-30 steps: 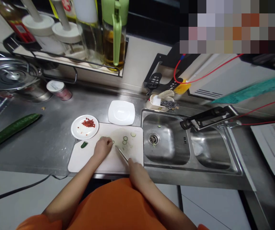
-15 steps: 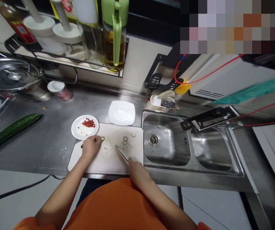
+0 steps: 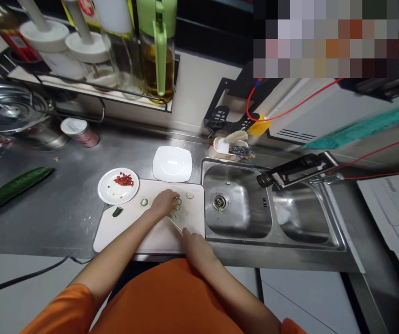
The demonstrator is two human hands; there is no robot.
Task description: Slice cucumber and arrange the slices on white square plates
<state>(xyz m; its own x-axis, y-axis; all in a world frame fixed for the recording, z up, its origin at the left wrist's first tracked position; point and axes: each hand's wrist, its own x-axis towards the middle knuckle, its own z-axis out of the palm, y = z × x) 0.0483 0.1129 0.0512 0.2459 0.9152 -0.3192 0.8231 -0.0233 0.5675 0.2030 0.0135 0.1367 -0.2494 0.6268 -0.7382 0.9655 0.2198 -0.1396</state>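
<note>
My right hand (image 3: 198,248) is closed around the handle of a knife (image 3: 176,224), whose blade slants up and left over the white cutting board (image 3: 116,234). Across the board reaches my left hand (image 3: 164,204), its fingers slightly apart and its fingertips at thin cucumber slices (image 3: 178,207). The wrist hides part of the board. Another cucumber slice (image 3: 189,195) lies further right, and a small cucumber ring (image 3: 144,202) is left of my left hand. Near the board's left side rests a dark green cucumber end (image 3: 118,212).
A round white plate (image 3: 104,186) with chopped red bits touches the board's back left. Behind the board stands a square white plate (image 3: 172,163). A whole cucumber (image 3: 13,191) lies on the counter at left. The double sink (image 3: 202,204) adjoins the board's right, under a black faucet (image 3: 290,170).
My left hand has moved right, from the small cucumber ring to the slices near the knife, uncovering the cucumber end. The right hand keeps the knife in nearly the same place.
</note>
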